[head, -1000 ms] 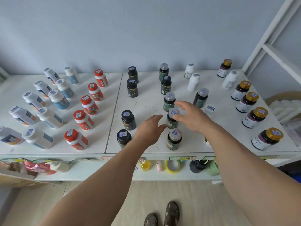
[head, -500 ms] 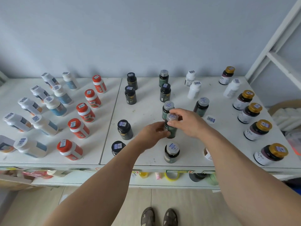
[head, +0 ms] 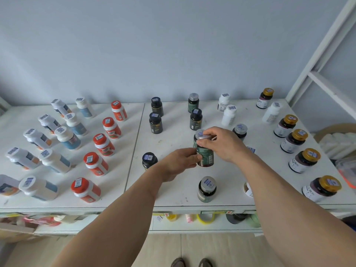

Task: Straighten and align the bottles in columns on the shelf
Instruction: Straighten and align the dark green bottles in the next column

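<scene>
On white shelf (head: 173, 143), centre-right: both hands are gripping one green bottle (head: 205, 157), silver cap, upright mid-column. L hand (head: 180, 162) is wrapping the body; R hand (head: 221, 144) is pinching the cap. Counts: 5 orange-capped bottles (head: 104, 144), approx. 5 gold-capped bottles (head: 304, 159) at R edge, 3 black-capped bottles (head: 156, 123) showing. Another silver-capped bottle (head: 207, 188) is standing nearer the front edge; L forearm is partly hiding a black-capped one.

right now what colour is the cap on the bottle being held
Silver cap with a blue sticker, on the dark green bottle; head view.
</scene>
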### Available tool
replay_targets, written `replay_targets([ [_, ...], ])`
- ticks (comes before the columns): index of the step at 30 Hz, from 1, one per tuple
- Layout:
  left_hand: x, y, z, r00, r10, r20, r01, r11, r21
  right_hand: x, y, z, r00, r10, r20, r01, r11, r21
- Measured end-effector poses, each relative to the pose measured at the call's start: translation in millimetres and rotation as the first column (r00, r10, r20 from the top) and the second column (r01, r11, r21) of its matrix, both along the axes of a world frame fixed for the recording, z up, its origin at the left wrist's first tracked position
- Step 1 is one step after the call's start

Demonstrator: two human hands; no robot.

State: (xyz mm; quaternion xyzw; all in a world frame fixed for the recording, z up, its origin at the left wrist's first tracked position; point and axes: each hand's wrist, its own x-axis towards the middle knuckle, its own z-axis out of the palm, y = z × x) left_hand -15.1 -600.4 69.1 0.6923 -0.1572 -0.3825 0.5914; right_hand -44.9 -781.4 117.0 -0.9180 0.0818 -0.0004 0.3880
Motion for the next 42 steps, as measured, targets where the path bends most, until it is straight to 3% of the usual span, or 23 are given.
replay_targets([
  [14, 2.6, 1.5, 3.0, 0.999, -0.031, -0.030, 0.032, 0.999, 0.044, -2.7, 1.7, -9.1, 0.999, -0.033, -0.002, 0.033, 0.999, 0.015],
  [18, 3.4, 0.6, 4.7, 0.976, -0.069, 0.207, 0.011, 0.963, 0.268, -7.4, 1.6, -17.0, 0.999, -0.029, -0.022, 0.030, 0.999, 0.029],
  [21, 5.6, -2.6, 7.7, 0.818, -0.312, 0.483, -0.030, 0.816, 0.578, -11.8, 3.6, -24.0, 0.999, -0.035, -0.034, 0.036, 0.999, 0.035],
  [24, 6.6, -3.9, 6.4, 0.694, -0.444, 0.566, -0.120, 0.705, 0.699, -16.5, 7.3, -32.8, 0.998, -0.028, -0.063, 0.030, 0.999, 0.034],
  [28, 9.4, -0.7, 2.8, 0.649, -0.483, 0.588, -0.158, 0.671, 0.725, -22.5, 11.9, -41.5, 0.997, -0.025, -0.070, 0.025, 1.000, 0.005],
  [33, 16.8, 2.6, 3.2, 0.650, -0.445, 0.616, -0.174, 0.702, 0.690, -22.1, 12.0, -38.3, 0.994, -0.031, -0.108, 0.034, 0.999, 0.031],
  [36, 27.8, 1.7, 8.2, 0.649, -0.395, 0.650, -0.214, 0.725, 0.654, -10.4, 7.8, -28.7, 0.996, -0.080, -0.037, 0.082, 0.995, 0.065],
  [39, 35.9, -0.6, 11.3, 0.663, -0.365, 0.654, -0.234, 0.729, 0.644, 8.2, 2.8, -21.7, 0.998, -0.064, -0.009, 0.064, 0.998, 0.012],
  [42, 48.5, -3.8, 15.4, 0.682, -0.367, 0.633, -0.225, 0.718, 0.659, 29.1, -3.8, -20.3, 0.997, 0.006, -0.082, -0.013, 0.996, -0.085],
])
